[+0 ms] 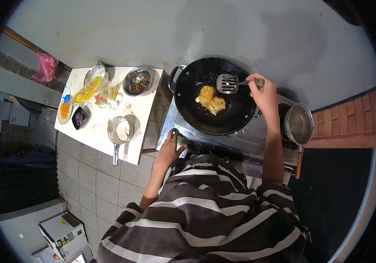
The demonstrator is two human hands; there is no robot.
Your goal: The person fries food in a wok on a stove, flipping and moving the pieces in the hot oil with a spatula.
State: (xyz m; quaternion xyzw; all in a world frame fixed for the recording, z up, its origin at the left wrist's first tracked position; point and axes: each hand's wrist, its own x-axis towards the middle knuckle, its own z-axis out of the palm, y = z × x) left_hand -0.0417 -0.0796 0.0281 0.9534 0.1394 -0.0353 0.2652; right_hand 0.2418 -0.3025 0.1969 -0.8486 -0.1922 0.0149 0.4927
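Note:
My right hand (262, 94) is closed around the handle of a metal slotted turner (228, 83). Its slotted head is inside a black wok (216, 125), just right of golden fried pieces (211, 101) that lie near the wok's middle. The wok sits on a metal gas stove (251, 136). My left hand (169, 151) is low at the stove's left front edge, thumb spread apart from the fingers. Its fingertips reach a small dark stove knob (175, 130); whether they press on it I cannot tell.
On the right burner stands a saucepan (299, 124) with a wooden handle sticking toward me. The white table (131, 149) at left bears a steel bowl (137, 82), a strainer with white powder (120, 130), a yellow packet (87, 90), a dark dish (79, 118) and an orange-filled plate (64, 113).

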